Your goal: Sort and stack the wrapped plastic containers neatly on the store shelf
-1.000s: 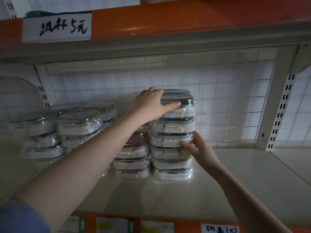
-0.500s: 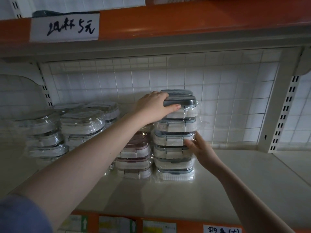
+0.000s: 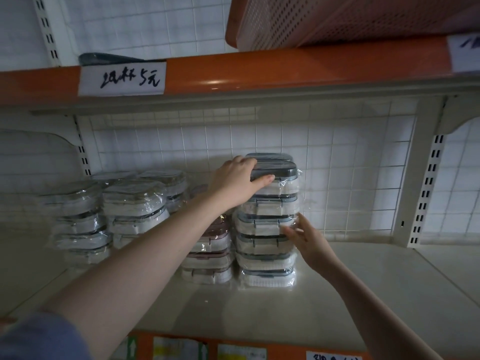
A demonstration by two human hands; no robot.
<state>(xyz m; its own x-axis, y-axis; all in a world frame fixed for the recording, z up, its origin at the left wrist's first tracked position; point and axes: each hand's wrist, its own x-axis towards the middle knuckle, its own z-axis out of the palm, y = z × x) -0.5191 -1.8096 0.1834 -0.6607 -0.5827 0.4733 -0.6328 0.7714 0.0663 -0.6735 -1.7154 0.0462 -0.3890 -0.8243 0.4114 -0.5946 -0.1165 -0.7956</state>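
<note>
Grey stack: a tall column of wrapped plastic containers with grey lids [image 3: 267, 224] stands on the store shelf [image 3: 324, 302], close to the wire grid back panel [image 3: 337, 162].
Top container [image 3: 276, 178]: dark-lidded, seated on the column, a second dark lid just behind it.
Left hand [image 3: 235, 181]: grip clamped on the top container, fingers curled over the lid's left end, thumb along its front edge.
Right hand [image 3: 306, 236]: grip apart, straight fingers touching the column's right front at mid-height; steadying, by my judgement.
Pink stack [image 3: 207, 252]: a shorter column of pink-lidded containers, just left of the grey one, seemingly touching it.
Clear-lidded stacks [image 3: 109, 214]: several low piles further left, well apart from the hands, looser in their wrap.
Handling: likely light, rigid boxes; the glossy film looks slippery, so layers may slide on one another. A column this tall could topple if pushed high up.
Where to hold: across the lid's short ends or under the base rim; loose film corners would probably tear or slip.
Contents: white inner parts show through the clear walls; otherwise nothing discernible inside.
Upper shelf: orange edge carrying a handwritten price label [image 3: 122, 79]; a pink perforated basket [image 3: 337, 19] above.
</note>
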